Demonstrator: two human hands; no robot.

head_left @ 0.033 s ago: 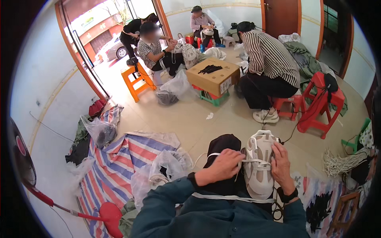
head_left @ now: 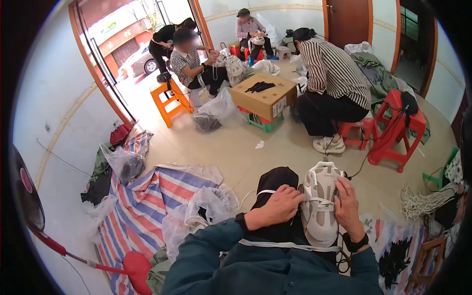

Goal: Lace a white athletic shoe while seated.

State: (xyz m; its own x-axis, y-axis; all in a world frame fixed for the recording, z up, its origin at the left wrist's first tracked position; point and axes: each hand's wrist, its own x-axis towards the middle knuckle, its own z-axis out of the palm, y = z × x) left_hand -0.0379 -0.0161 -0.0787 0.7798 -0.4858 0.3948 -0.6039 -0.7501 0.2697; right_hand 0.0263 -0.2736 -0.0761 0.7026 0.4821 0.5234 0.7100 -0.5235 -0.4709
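Observation:
On my lap lies a white and beige sneaker [head_left: 322, 223], its toe toward me, with pale laces [head_left: 319, 200] crossing its upper part. My left hand [head_left: 278, 205] is at the shoe's left edge, its fingertips pinched where a lace end runs out of the shoe. Along the right edge of the upper, my right hand [head_left: 347, 202] grips the shoe with bent fingers; its thumb is hard to make out. A white cord [head_left: 290, 245] lies across my lap below the shoe.
A clear plastic bag [head_left: 209, 204] sits left of my lap on a striped sheet [head_left: 132, 211]. Ahead stands a cardboard box [head_left: 263, 93] with black strips on top. Co-workers sit around it. Red stools [head_left: 400, 128] and a bundle of white laces [head_left: 425, 200] are at the right.

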